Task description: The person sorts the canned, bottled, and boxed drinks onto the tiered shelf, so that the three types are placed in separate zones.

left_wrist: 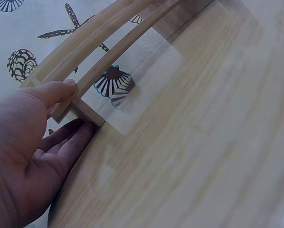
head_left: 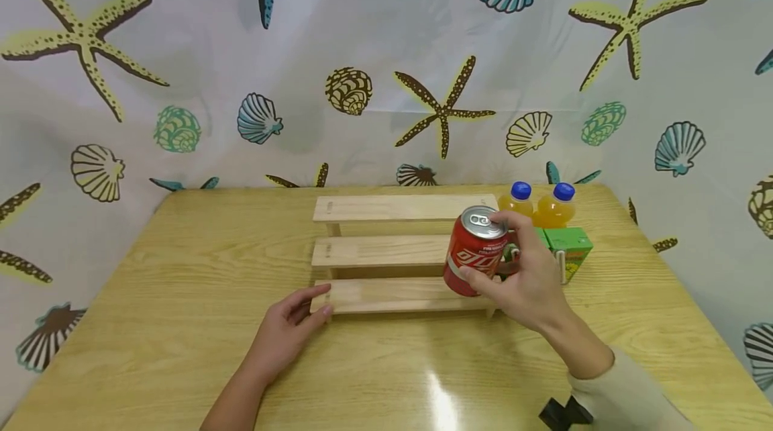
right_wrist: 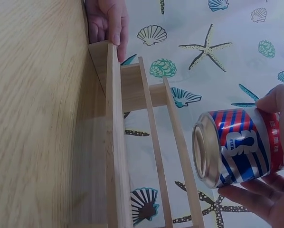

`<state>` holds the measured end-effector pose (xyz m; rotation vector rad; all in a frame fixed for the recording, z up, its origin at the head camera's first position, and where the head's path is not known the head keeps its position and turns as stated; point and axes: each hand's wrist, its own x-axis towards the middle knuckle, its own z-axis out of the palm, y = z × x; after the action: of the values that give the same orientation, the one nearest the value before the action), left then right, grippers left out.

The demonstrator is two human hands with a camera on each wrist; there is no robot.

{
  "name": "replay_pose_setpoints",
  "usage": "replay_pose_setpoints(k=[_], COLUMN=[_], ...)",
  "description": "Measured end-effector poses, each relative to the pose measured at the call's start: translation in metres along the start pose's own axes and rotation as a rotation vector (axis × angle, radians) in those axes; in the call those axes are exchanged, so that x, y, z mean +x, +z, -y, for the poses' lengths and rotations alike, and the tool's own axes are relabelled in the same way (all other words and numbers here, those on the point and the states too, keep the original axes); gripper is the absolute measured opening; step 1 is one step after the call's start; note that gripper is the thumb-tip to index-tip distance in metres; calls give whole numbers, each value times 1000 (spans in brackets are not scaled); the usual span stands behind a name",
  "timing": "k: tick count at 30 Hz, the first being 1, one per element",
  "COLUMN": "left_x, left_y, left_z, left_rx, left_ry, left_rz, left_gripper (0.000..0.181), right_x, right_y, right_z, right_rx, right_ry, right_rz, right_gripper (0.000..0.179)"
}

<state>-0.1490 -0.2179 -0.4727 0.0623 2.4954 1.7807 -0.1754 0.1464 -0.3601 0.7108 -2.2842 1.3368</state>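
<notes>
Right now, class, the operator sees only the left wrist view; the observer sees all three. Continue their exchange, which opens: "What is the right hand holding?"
Observer: The right hand grips a red can.
Operator: Which end of it shows in the right wrist view?
Observer: Its silver base, facing the camera's left side.
Operator: What stands by the right end of the wooden rack?
Observer: Two blue-capped orange bottles, behind green cartons.

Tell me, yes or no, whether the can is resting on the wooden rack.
No, the right wrist view shows the right hand holding the can apart from the wooden rack.
</notes>
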Motion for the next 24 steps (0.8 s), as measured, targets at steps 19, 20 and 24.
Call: replay_pose_setpoints(k=[19, 20, 24], left_x=[-2, -1, 0], left_y=[2, 2, 1], left_z=[-1, -1, 0], left_rx=[-26, -21, -11], left_ry=[-20, -17, -13], left_rz=[4, 4, -2], left_gripper=[52, 52, 52], right_x=[20, 21, 26], right_y=[23, 25, 29], right_z=[2, 2, 3], right_rx=[33, 31, 26], right_ry=[90, 95, 100], right_rz=[60, 64, 81], right_gripper=[72, 72, 72])
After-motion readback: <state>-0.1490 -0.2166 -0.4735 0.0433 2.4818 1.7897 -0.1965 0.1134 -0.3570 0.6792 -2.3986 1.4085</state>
